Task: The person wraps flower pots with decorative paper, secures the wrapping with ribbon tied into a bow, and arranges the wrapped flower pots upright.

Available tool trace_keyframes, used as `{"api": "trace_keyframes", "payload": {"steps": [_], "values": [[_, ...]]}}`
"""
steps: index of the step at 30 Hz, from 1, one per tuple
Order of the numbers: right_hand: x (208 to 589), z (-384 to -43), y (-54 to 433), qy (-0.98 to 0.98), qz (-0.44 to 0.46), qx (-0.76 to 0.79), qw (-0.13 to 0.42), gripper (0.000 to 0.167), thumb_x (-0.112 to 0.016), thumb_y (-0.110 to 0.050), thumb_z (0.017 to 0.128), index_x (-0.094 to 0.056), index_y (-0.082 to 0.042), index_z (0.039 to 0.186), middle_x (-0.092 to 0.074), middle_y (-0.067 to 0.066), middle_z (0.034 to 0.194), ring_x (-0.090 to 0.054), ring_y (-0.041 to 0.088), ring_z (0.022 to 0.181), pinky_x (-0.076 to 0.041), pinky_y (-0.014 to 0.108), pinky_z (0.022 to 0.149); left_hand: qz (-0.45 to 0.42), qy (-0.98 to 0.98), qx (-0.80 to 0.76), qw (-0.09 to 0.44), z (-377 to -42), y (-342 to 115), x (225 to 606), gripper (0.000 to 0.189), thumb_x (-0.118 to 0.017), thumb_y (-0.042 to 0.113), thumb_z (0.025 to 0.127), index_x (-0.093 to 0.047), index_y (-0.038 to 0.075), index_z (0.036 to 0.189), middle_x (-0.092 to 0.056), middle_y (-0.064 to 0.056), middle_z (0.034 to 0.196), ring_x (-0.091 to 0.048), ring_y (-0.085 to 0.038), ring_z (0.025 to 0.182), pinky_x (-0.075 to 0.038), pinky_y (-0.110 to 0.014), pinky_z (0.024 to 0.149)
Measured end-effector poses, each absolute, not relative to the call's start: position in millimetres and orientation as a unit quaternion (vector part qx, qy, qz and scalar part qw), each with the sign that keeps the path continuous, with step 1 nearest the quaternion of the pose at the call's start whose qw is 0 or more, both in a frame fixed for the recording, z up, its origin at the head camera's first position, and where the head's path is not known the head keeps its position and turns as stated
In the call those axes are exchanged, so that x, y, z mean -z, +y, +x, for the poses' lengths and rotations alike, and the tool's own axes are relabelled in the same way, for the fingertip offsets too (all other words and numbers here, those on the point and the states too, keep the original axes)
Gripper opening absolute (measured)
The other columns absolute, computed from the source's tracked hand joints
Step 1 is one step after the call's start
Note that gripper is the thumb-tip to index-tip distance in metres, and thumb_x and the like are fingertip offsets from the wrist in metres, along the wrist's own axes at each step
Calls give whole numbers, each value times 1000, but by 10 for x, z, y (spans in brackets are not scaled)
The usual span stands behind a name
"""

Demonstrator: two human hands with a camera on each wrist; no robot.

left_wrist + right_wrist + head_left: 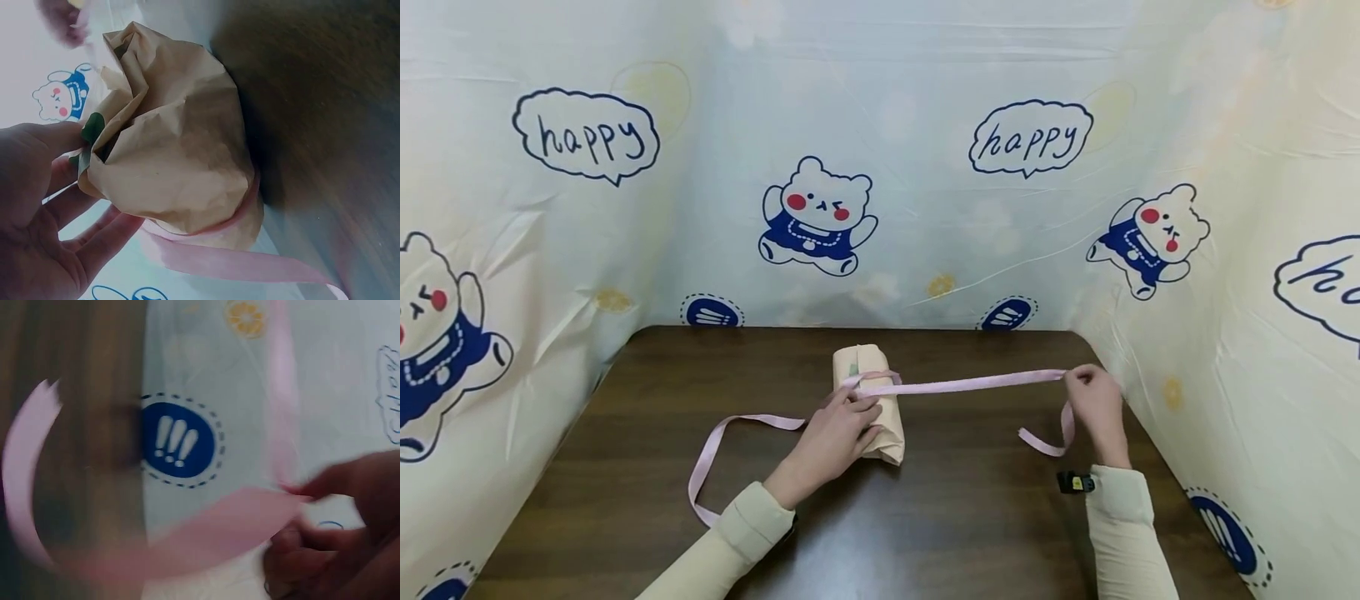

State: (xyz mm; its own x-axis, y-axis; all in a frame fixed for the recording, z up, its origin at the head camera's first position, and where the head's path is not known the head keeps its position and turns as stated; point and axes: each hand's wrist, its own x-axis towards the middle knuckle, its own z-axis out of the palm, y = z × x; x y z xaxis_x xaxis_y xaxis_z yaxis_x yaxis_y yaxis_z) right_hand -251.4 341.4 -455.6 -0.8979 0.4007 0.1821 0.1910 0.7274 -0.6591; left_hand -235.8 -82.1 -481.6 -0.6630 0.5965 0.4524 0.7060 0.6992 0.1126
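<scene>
A package in tan paper [889,427] lies on the table, with a pink ribbon [977,385] around it. My left hand [835,437] rests on the package beside the ribbon. In the left wrist view its extended fingers touch the folded paper [187,150], close to a green patch [93,127]. Out to the right, my right hand [1097,412] pinches the ribbon between thumb and finger and holds it taut from the package. Below that pinch, the ribbon's free end [28,462] curls down, blurred in the right wrist view. The package's underside is hidden.
The ribbon's other tail [703,467] loops over the table left of the package, partly behind the left forearm. The dark wooden table [970,517] is bordered at the back and sides by a printed cloth [917,167].
</scene>
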Motion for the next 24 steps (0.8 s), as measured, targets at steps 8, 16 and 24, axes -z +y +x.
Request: {"api": "trace_keyframes", "payload": {"steps": [8, 16, 24], "values": [[4726, -2685, 2689, -953, 58, -297, 13, 48, -71, -18, 94, -58, 10, 132, -64, 30, 125, -63, 44, 108, -52, 52, 91, -367, -897, 143, 200, -2344, -829, 4823, 28, -74, 29, 94, -75, 11, 116, -72, -5, 127, -60, -33, 119, -58, -43, 82], [4734, -2887, 1643, -900, 262, -348, -14, 27, -73, -14, 94, -69, -3, 119, -69, 13, 110, -63, 32, 96, -54, 51, 85, -366, -897, 132, 212, -2363, -817, 4825, 28, -71, 29, 97, -75, 12, 119, -72, -1, 127, -60, -27, 108, -57, -38, 74], [4859, -2941, 1470, -885, 272, -378, 8, 5, -70, -12, 97, -72, -11, 93, -67, 1, 85, -58, 15, 72, -50, 26, 63, -361, -900, 136, 205, -2359, -825, 4838, 30, -72, 32, 96, -75, 13, 119, -72, -1, 126, -60, -29, 113, -58, -40, 78]]}}
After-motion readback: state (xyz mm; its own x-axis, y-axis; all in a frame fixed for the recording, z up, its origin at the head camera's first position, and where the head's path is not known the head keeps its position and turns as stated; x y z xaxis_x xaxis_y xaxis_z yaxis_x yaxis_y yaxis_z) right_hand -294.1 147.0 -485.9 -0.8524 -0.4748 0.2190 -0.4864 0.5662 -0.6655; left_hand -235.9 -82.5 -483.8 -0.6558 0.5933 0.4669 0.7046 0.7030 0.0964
